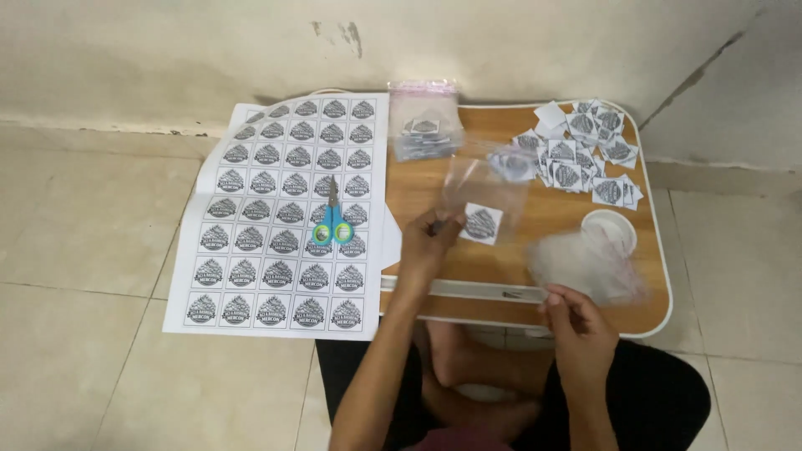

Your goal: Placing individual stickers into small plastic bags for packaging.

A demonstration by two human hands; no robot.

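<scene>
Clear plastic bag [484,188], small and see-through, hangs over the middle of the wooden counter [418,196], pinched at its lower left edge by the left hand [426,242]. One square paper label [482,223] with a dark emblem shows through it near the bottom. Such a bag is probably feather-light, limp and slippery, so the edge by the opening seems the surest place to take hold; the label is thin paper that would crease easily. The left forearm reaches up from the lap, its fingers closed on the bag. The right hand [581,321] sits lower, near the counter's front edge, fingers curled on a blurred bundle of clear bags [589,263]. A pile of cut labels [585,150] lies at the far right, a filled bag [424,129] at the back. Left of the counter, on the floor, an uncut label sheet [280,221] carries blue-handled scissors [333,224].
</scene>
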